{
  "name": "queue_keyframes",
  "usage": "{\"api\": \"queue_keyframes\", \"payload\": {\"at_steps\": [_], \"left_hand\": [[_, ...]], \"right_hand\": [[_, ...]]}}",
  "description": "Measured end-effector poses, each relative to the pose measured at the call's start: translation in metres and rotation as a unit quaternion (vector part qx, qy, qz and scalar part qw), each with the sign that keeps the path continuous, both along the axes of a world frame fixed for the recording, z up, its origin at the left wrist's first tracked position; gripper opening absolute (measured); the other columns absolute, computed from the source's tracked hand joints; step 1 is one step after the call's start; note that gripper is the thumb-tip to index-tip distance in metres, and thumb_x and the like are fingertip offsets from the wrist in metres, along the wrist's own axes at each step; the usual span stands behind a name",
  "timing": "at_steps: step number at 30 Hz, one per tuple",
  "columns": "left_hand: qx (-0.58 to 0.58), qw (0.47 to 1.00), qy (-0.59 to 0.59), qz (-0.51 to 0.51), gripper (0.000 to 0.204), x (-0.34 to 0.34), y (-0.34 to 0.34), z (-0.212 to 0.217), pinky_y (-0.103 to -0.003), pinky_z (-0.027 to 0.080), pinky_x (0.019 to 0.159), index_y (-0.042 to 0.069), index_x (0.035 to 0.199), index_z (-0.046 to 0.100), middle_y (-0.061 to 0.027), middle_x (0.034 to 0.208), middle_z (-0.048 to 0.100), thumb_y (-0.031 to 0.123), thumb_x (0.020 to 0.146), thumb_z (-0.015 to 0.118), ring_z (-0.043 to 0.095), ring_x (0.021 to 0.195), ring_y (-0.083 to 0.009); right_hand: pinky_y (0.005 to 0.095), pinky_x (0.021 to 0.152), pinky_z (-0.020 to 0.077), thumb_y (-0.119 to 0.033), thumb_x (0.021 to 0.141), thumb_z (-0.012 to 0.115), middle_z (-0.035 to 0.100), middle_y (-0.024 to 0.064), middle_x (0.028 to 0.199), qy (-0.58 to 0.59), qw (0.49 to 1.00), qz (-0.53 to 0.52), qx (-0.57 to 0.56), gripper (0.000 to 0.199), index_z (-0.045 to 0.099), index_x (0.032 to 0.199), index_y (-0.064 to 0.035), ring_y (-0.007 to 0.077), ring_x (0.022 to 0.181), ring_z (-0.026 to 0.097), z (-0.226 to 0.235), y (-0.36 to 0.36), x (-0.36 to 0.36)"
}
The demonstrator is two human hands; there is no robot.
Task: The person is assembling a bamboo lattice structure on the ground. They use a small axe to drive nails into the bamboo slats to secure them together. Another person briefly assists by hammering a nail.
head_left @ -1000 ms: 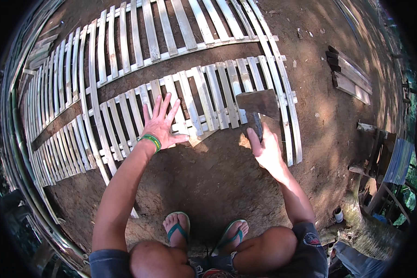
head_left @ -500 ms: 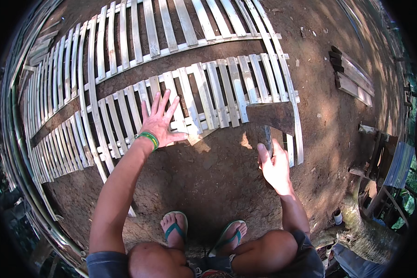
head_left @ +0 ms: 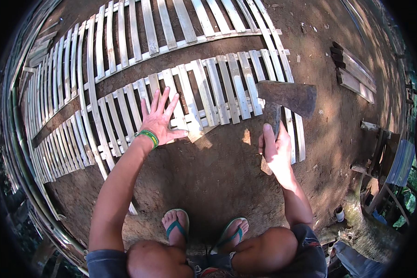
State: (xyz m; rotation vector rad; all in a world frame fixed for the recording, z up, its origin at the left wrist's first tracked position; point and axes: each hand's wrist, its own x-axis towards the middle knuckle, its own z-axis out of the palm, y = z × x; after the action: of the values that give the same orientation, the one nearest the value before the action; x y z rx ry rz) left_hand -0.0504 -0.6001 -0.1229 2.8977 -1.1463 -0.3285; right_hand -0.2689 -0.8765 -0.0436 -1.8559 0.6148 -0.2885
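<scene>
My left hand [head_left: 159, 118], with a green and yellow band at the wrist, lies spread on the near row of pale slats [head_left: 186, 92]. Those slats belong to a long slatted panel of split wood or bamboo flat on the ground. My right hand [head_left: 277, 146] is wrapped around the short handle of a hatchet [head_left: 287, 96]. Its broad, dark, rusty head is raised over the panel's right end, the blade toward the right. The handle's lower end shows below my fingers. A small piece of board [head_left: 204, 135] pokes out under the slats to the right of my left hand.
Several short boards [head_left: 354, 74] lie on the dirt at the far right. A tree trunk [head_left: 363, 227] and a corrugated sheet [head_left: 400, 163] are at the right edge. Long bamboo poles [head_left: 25, 162] run along the left. My sandaled feet [head_left: 176, 227] stand near the panel.
My right hand has turned the hatchet, and its head has swung up and to the right, away from the slat ends. My left hand stays spread in the same place.
</scene>
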Motion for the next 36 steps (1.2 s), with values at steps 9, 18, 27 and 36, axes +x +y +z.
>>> {"api": "queue_keyframes", "payload": {"at_steps": [9,18,27,36], "left_hand": [[0.021,1.0,0.007,0.005,0.14,0.0,-0.003,0.008,-0.07,0.003,0.126,0.024,0.171,0.01,-0.0144,0.178,0.0,0.083,0.064,0.078,-0.001,0.163,-0.04],[0.008,1.0,0.007,0.004,0.141,0.002,-0.01,0.002,-0.07,0.002,0.126,0.025,0.171,0.009,-0.0142,0.178,0.001,0.085,0.063,0.077,-0.001,0.163,-0.0404],[0.004,1.0,-0.003,0.004,0.14,0.0,0.0,0.002,-0.07,0.003,0.125,0.024,0.171,0.012,-0.0152,0.177,0.003,0.086,0.063,0.075,0.0,0.163,-0.041],[0.019,1.0,0.016,0.009,0.14,-0.002,-0.008,0.01,-0.068,0.002,0.127,0.026,0.171,0.009,-0.0131,0.178,0.001,0.08,0.063,0.08,-0.001,0.164,-0.0388]], "right_hand": [[0.0436,0.058,0.0514,-0.029,0.106,0.061,0.064,0.0235,0.064,0.081,0.987,0.059,-0.124,0.035,0.061,0.106,0.0066,0.0332,0.063,0.073,0.001,-0.007,0.004],[0.03,0.047,0.0455,-0.037,0.111,0.053,0.057,0.0027,0.06,-0.006,0.998,-0.021,0.061,0.039,0.058,0.102,0.0004,0.0116,0.05,0.057,-0.026,-0.03,0.028],[0.0277,0.047,0.0439,-0.036,0.111,0.052,0.056,0.002,0.061,0.01,0.994,0.021,0.103,0.038,0.061,0.102,-0.0006,0.01,0.05,0.056,0.005,-0.021,0.028],[0.0368,0.054,0.0488,-0.038,0.107,0.059,0.062,0.0088,0.066,0.185,0.976,0.114,-0.007,0.04,0.06,0.094,0.0,0.017,0.056,0.062,0.003,-0.006,0.019]]}}
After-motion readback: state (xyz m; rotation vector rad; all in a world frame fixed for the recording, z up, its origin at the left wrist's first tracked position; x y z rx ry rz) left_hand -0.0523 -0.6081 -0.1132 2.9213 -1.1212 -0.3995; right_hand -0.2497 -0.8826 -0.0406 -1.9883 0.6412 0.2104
